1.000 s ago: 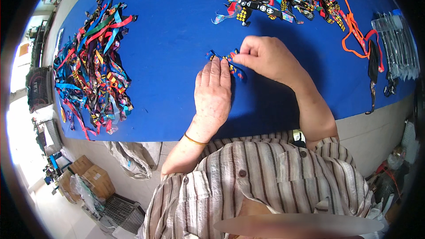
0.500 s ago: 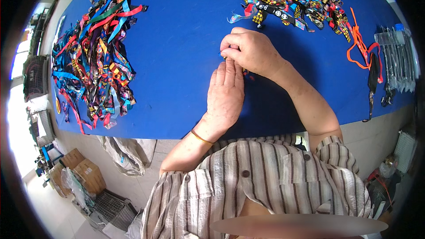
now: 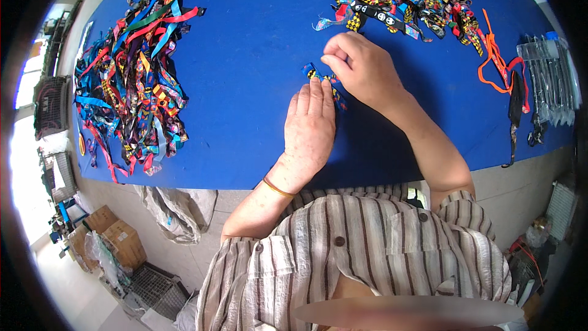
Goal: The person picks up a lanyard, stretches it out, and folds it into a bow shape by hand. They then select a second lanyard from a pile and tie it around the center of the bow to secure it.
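A short patterned ribbon strap [image 3: 311, 71], blue with yellow and black checks, lies folded on the blue table in front of me. My left hand [image 3: 311, 125] rests flat on it, fingers straight and side by side, pressing it down and covering its middle. Just right of the strap and above it is my right hand [image 3: 362, 67], its thumb and fingers curled together. Whether anything sits between those fingertips is hidden from view.
A heap of colourful ribbon straps [image 3: 131, 86] covers the table's left side. Another pile [image 3: 398, 0] lies at the far right. Orange cord [image 3: 492, 61] and clear plastic packets [image 3: 547, 76] are along the right edge. Cardboard boxes [image 3: 119, 242] stand on the floor at left.
My right hand has drawn back a little to the right, away from my left fingertips. More of the strap now shows. My left hand has stayed almost in place.
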